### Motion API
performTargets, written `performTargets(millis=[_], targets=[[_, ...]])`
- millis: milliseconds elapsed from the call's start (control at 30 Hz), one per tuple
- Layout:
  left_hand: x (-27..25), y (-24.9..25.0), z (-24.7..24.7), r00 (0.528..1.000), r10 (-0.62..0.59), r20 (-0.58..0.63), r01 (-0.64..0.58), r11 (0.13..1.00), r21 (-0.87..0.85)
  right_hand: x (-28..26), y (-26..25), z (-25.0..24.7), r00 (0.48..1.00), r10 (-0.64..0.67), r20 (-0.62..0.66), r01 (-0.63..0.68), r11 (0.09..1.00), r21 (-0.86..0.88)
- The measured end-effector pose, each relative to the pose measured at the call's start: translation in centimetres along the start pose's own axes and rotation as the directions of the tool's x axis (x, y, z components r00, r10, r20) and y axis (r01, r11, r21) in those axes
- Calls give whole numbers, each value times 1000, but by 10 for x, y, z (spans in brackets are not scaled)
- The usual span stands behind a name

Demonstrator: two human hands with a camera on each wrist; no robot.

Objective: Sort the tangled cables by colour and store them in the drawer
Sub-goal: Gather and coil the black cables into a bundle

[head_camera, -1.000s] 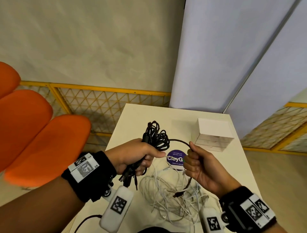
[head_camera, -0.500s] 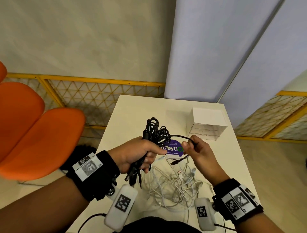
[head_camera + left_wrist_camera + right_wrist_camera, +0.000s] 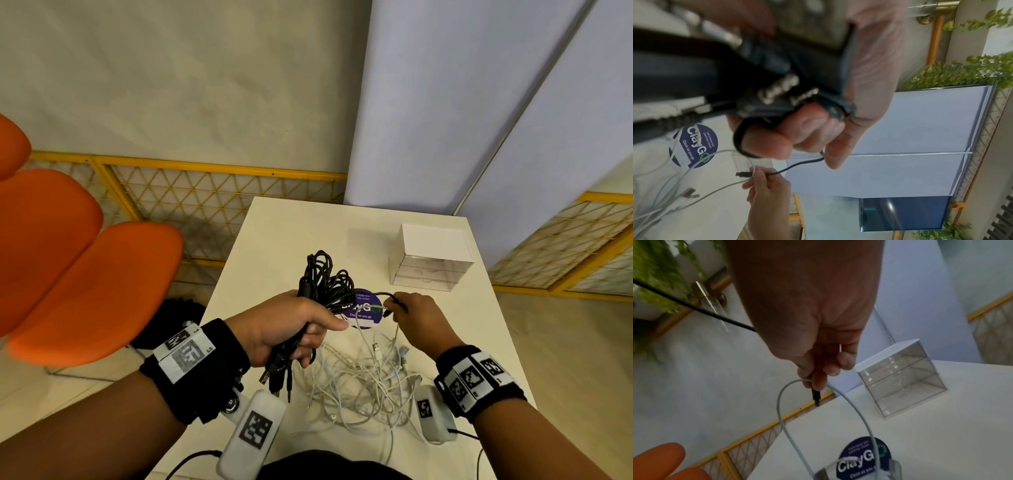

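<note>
The left hand (image 3: 287, 329) grips one black cable bundle (image 3: 323, 282); the right hand (image 3: 416, 317) pinches its single loose end (plus one white loop). White cables (image 3: 359, 380) lie beneath both hands, one drawer unit (image 3: 433, 262) beyond the fingertips.

Table (image 3: 274, 240) runs from near to far down the middle, and on its far right stands the drawer box (image 3: 432, 262). Nearer and left of that box, a round sticker (image 3: 368, 310) lies flat on the table. Left hand (image 3: 284, 329) is up over the near-left part of the table, gripping a bundle of cables (image 3: 325, 281) that rises above the fist (plug ends hang below it). One cable (image 3: 797, 164) stretches right from the bundle to the right hand (image 3: 419, 320), pinched there just right of the sticker. Below and between both hands, a loose heap of cables (image 3: 359, 383) lies on the near table. Chairs (image 3: 85, 284) stand left of the table, a fence (image 3: 219, 192) behind them.
</note>
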State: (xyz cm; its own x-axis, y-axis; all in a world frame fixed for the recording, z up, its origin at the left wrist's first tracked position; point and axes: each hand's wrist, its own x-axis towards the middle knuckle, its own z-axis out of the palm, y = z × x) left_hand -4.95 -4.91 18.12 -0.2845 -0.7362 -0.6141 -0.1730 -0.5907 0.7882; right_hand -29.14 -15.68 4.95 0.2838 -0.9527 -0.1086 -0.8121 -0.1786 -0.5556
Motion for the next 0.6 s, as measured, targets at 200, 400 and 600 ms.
performTargets(millis=[200,400,600], targets=[[2,-7,2,998,-58,23,59,998,-37,2,4,10,949,-188,-253,172,982,-82],[2,-5,-1,999,-38,21,40,991,-128,-5,-1,-12,849,-40,-527,23,999,-39],[8,2,11,993,0,115,28,968,-248,-24,-39,-47,901,-175,-397,185,983,-14]])
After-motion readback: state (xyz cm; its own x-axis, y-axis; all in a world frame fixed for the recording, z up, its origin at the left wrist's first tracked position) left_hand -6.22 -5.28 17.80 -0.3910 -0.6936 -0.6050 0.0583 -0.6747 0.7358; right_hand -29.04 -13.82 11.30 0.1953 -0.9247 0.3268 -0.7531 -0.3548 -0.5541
